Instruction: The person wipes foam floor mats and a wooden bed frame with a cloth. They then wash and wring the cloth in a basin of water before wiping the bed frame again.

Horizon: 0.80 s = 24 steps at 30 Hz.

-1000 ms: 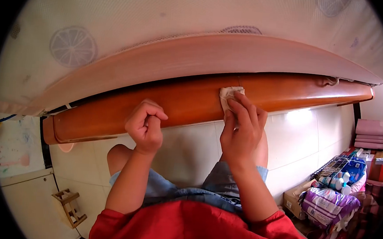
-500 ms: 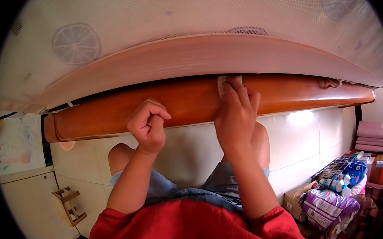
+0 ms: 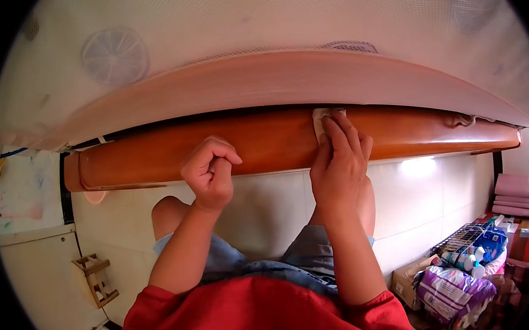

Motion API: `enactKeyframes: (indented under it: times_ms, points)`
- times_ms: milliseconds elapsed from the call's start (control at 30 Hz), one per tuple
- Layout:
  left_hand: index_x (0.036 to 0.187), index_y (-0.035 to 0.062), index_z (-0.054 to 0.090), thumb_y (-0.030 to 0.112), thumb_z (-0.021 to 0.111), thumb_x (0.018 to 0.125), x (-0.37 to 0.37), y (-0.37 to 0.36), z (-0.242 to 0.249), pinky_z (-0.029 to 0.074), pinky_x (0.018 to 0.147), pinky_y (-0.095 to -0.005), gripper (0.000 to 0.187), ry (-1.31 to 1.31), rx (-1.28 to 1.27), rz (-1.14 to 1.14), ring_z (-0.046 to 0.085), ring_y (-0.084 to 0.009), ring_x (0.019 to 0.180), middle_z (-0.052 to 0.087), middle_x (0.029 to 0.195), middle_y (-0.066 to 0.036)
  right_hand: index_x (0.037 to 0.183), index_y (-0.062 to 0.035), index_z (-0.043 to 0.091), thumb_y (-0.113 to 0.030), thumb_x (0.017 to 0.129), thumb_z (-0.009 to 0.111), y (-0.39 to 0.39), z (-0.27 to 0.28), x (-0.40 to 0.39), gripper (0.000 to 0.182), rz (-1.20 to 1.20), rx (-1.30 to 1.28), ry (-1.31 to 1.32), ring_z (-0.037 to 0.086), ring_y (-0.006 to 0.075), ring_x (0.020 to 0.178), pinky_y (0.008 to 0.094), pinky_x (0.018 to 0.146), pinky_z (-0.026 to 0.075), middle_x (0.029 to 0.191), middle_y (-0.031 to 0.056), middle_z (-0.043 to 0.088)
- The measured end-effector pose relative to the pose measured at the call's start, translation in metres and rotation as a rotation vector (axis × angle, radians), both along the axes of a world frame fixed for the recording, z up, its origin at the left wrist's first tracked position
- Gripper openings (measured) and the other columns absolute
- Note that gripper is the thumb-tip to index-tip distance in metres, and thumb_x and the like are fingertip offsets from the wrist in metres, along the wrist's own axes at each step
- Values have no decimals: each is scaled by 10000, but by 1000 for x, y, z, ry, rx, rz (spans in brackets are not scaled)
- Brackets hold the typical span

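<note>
A long, polished reddish-brown wooden rail [image 3: 266,142] stretches from side to side in front of me. My right hand [image 3: 341,164] presses a small whitish cloth [image 3: 320,121] flat on its surface, right of centre; most of the cloth lies under the fingers. My left hand [image 3: 208,174] is curled into a loose fist above the rail's near edge, with nothing visible in it. Along the rail's far side runs a pale pink padded edge [image 3: 320,77], below a mesh fabric [image 3: 226,15] printed with citrus slices.
On the right are a purple-and-white package [image 3: 455,292], a cardboard box [image 3: 409,276], a wire basket [image 3: 457,238] and folded pink mats [image 3: 519,195]. A small wooden stool [image 3: 97,281] stands at lower left on the pale tiled floor [image 3: 267,217]. My knees are below the rail.
My right hand and the cloth have slid slightly right and nearer to me on the rail, with more cloth showing. The left fist keeps its shape; the whole view has shifted slightly.
</note>
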<state>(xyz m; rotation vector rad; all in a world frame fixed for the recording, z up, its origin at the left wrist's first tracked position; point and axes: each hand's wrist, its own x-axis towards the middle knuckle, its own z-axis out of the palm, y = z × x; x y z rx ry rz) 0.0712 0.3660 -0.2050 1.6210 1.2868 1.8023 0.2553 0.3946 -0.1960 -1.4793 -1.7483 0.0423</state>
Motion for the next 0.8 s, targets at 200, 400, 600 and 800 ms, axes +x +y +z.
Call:
enactKeyframes:
  times_ms: [200,400,600,800]
  points:
    - [674,-3,492,-133,378,735,-6,-6,7,382,549,-237,183,-37,2,57,472,-145,604,520,654,-94,1030,8,648,108,679,566,2,-4,-13,374,16,8,-36,515,322,899,386,819,466,1119,118,617]
    - [677,0,483,-120,381,752,-17,-9,4,380,545,-237,174,-89,-29,88,466,-147,600,505,660,-98,1007,-3,663,72,751,583,-1,4,-36,278,124,-40,-3,528,323,902,387,814,469,1084,93,635]
    - [681,5,480,-112,397,764,-18,-9,3,380,540,-241,166,-204,-45,62,462,-149,598,497,670,-97,1014,21,652,29,723,636,-5,4,-61,292,247,-21,55,526,330,898,392,803,473,1088,130,625]
    - [680,2,492,-109,412,766,-20,-15,9,379,538,-233,161,-265,-12,78,467,-140,601,520,664,-95,1069,22,631,-20,693,691,-7,9,-65,383,378,-81,92,526,341,910,396,818,469,1118,141,612]
